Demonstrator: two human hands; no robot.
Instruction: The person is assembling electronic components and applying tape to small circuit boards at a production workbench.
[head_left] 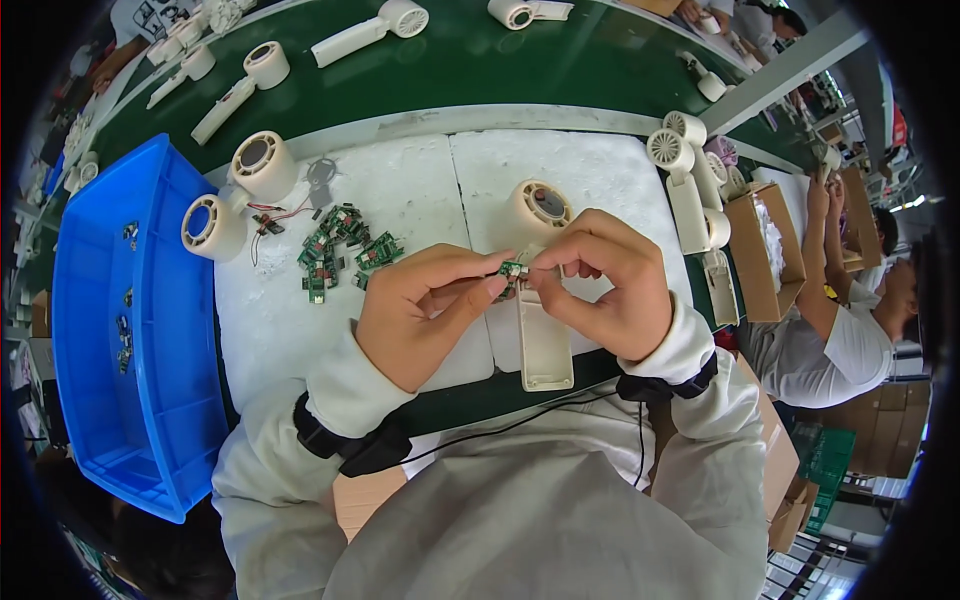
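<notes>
My left hand (pixel 425 305) pinches a small green circuit board (pixel 511 269) between thumb and fingertips. At the board's right end, the thumb and forefinger of my right hand (pixel 610 285) are pressed together; what they grip is too small to make out. Under both hands lies a cream handheld fan, its round head (pixel 541 208) pointing away from me and its hollow handle (pixel 546 345) toward me. Left of my left hand is a loose heap of green circuit boards (pixel 335 240) on the white foam sheet (pixel 420 180).
A blue bin (pixel 150 400) with a few small parts stands at the left. Two fan heads (pixel 263 165) with wires sit at the foam's far left. More fans (pixel 685 190) and a cardboard box (pixel 765 250) are on the right. Beyond runs a green belt (pixel 450 75) carrying fans; co-workers sit around.
</notes>
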